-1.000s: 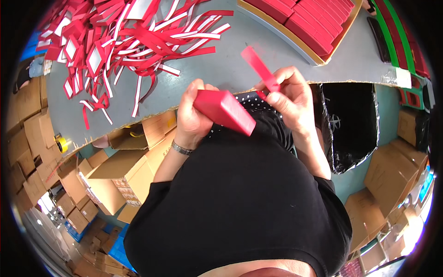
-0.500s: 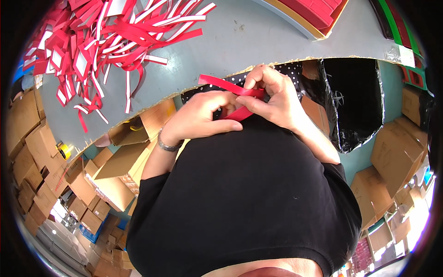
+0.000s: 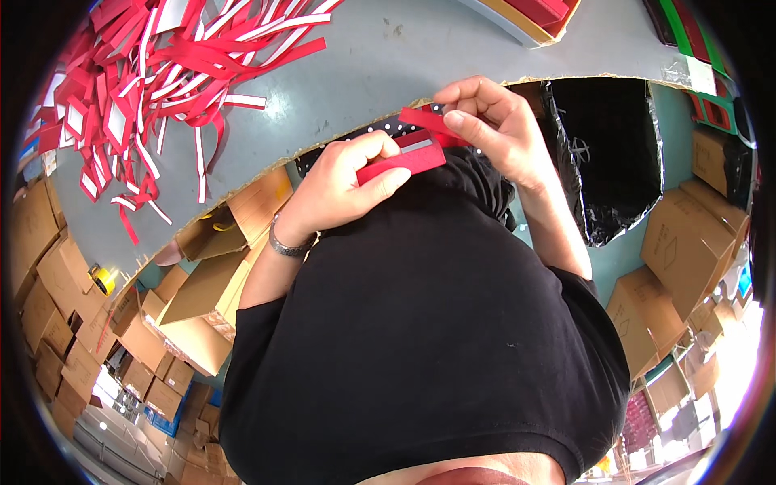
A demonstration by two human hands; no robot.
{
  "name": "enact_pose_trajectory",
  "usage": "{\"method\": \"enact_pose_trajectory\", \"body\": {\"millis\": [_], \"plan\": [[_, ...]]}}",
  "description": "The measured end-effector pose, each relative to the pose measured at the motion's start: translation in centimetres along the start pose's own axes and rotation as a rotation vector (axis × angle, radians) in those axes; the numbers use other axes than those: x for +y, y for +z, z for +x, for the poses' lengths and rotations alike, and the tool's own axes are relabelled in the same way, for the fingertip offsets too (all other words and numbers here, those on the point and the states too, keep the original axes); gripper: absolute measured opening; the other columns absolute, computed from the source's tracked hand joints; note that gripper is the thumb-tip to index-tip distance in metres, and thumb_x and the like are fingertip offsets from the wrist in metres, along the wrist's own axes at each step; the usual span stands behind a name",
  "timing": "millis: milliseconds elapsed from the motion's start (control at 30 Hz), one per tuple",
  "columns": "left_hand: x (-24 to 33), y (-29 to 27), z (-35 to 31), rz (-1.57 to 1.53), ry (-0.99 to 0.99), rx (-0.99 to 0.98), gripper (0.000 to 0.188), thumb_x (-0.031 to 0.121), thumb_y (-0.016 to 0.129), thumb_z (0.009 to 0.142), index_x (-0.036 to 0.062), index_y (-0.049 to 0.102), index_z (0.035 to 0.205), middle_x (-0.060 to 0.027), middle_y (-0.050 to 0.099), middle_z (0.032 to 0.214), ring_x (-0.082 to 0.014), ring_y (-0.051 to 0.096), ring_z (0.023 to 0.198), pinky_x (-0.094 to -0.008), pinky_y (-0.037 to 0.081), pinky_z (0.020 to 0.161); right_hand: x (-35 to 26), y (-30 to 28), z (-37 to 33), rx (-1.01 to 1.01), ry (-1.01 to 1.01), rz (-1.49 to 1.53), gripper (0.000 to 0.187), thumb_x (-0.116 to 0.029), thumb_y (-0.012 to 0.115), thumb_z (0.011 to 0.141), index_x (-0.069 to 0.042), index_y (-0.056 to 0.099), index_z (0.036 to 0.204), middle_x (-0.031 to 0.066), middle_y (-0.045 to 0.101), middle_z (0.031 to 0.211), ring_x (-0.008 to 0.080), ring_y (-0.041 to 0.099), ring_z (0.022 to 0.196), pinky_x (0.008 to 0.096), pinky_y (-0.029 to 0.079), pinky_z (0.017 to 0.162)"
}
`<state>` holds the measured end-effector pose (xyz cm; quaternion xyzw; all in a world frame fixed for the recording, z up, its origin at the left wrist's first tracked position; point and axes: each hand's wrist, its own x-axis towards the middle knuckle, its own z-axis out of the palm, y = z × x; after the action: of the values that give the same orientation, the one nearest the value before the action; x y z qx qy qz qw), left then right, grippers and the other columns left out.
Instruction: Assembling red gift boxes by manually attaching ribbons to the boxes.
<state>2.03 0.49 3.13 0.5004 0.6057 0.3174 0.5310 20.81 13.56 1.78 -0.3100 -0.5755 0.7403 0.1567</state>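
Close in front of my black shirt, my left hand (image 3: 339, 178) grips a small red folded card piece (image 3: 414, 162) between thumb and fingers. It looks like a narrow box frame with a pale inside. My right hand (image 3: 505, 133) pinches a red strip (image 3: 427, 120) between thumb and forefinger, just beyond the folded piece. Whether the strip and the folded piece are joined, I cannot tell. A dark cloth with white dots (image 3: 393, 126) shows beneath them, at the table's near edge. On the table at the far left lies a heap of red-and-white card strips and folded frames (image 3: 174, 81).
The grey table (image 3: 364, 69) has a rough near edge. An open carton (image 3: 529, 32) holding red pieces sits at its far side. Right of my hands hangs a black plastic bag (image 3: 618, 162). Cardboard boxes (image 3: 198, 295) stand at both sides, and a yellow tape roll (image 3: 103, 280) is at left.
My right hand has lifted slightly and moved right, away from my left hand. The red piece in my left hand has turned and now shows its boxy shape and pale inside.
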Motion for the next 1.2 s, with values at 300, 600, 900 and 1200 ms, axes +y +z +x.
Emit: {"method": "enact_pose_trajectory", "body": {"millis": [300, 600, 900, 1200], "plan": [[-0.8, -0.9, -0.6, -0.211, 0.026, 0.050, 0.016, 0.013, 0.066, 0.080, 0.0014, 0.056, 0.077, 0.0016, 0.051, 0.062, -0.0038, 0.042, 0.059, -0.0223, 0.036, 0.053, -0.6, -3.7, 0.4, -0.089, -0.301, 0.582, 0.022, -0.005, 0.062, 0.084, 0.000, 0.058, 0.104, -0.0008, 0.053, 0.070, 0.0081, 0.052, 0.062, 0.0231, 0.042, 0.058], [-0.7, -0.8, 0.1, -0.057, -0.040, 0.050, 0.016, 0.014, 0.068, 0.076, 0.0018, 0.057, 0.078, 0.0000, 0.051, 0.059, -0.0068, 0.044, 0.054, -0.0243, 0.037, 0.051, -0.3, -0.2, 1.0, -0.384, 0.087, 0.348, 0.022, -0.002, 0.074, 0.075, -0.003, 0.061, 0.093, -0.0034, 0.056, 0.070, 0.0032, 0.048, 0.061, 0.0183, 0.040, 0.060], [-0.7, -0.6, 0.2, -0.055, 0.010, 0.091, 0.016, 0.014, 0.067, 0.075, 0.0012, 0.058, 0.080, -0.0009, 0.052, 0.058, -0.0079, 0.045, 0.052, -0.0249, 0.037, 0.050, 1.2, -0.1, 1.2, -0.309, 0.113, 0.303, 0.016, -0.002, 0.073, 0.077, -0.004, 0.061, 0.088, -0.0043, 0.056, 0.069, 0.0017, 0.047, 0.059, 0.0174, 0.037, 0.056], [-1.1, -0.5, 0.3, -0.056, 0.004, 0.092, 0.015, 0.012, 0.066, 0.075, 0.0013, 0.056, 0.077, 0.0000, 0.050, 0.058, -0.0069, 0.045, 0.054, -0.0244, 0.037, 0.051, 1.7, -0.2, 1.2, -0.293, 0.118, 0.238, 0.013, -0.001, 0.071, 0.078, -0.003, 0.061, 0.087, -0.0012, 0.058, 0.068, 0.0024, 0.050, 0.057, 0.0171, 0.038, 0.052]]}}
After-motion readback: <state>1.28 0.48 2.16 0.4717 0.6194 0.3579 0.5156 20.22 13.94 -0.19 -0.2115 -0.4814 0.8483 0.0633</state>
